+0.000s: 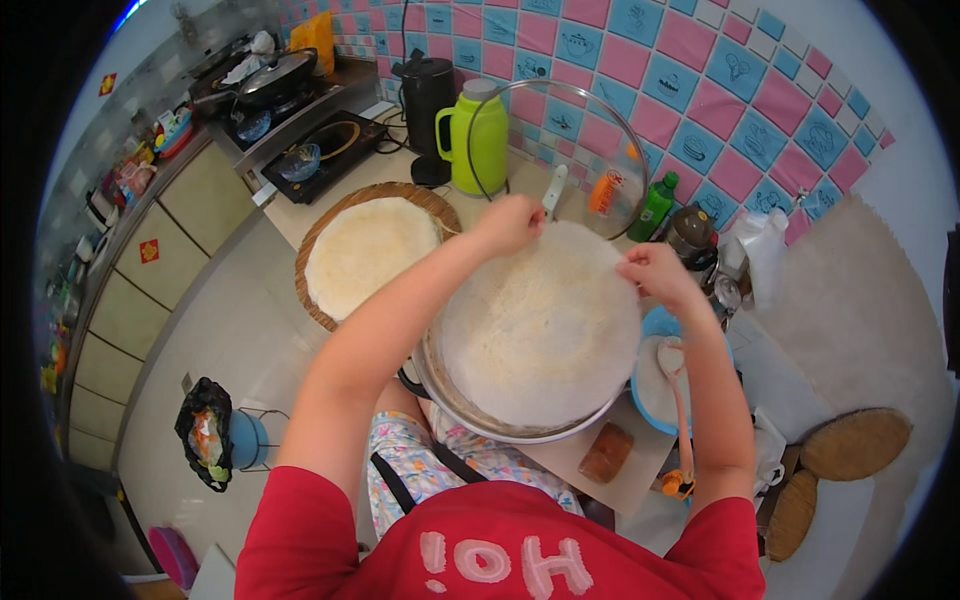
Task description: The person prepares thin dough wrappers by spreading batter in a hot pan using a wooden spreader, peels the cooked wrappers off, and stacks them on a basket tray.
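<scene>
A large, thin, pale round flatbread [547,330] lies over a wide round pan [517,433], whose metal rim and a black handle show at the lower left. My left hand [512,223] pinches the flatbread's far edge at the upper left. My right hand [651,271] grips its edge at the upper right with thumb and fingers. To the left, a pile of similar pale flatbreads [371,255] rests on a round woven board [304,289]. A blue basin [642,401] of whitish batter stands beside my right forearm, with a pink-handled ladle [673,360] in it.
Behind the pan stand a green thermos jug [480,139], a black kettle [429,101], an upright glass lid [643,161] and a green bottle [654,206]. An induction cooker [341,169] is at the back left. A reddish-brown block [606,452] lies near the pan's front right.
</scene>
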Motion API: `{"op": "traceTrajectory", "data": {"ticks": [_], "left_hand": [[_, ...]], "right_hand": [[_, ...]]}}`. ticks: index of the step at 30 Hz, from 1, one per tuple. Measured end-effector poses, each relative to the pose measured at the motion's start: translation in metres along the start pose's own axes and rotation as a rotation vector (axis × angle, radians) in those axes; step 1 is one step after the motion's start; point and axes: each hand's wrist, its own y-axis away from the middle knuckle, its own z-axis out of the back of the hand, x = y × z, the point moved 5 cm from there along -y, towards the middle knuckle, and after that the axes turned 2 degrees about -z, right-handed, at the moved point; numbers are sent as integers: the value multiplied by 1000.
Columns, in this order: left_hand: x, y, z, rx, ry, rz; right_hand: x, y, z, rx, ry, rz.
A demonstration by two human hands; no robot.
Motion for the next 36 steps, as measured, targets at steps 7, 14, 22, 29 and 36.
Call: {"op": "traceTrajectory", "data": {"ticks": [7,14,22,29,36], "left_hand": [[-13,17,-28,-74,-204,-118],[-73,42,12,-126,-297,-337],[-52,34,171,-406,-292,-291],[-42,147,266,-769,-487,-241],[102,297,198,-764,-586,277]], "right_hand": [[-35,9,-12,-295,334,177],[-2,29,-29,-353,606,478],[130,30,-57,-563,183,941],[207,15,-151,-583,76,1217],[174,43,-262,-190,296,1257]]}}
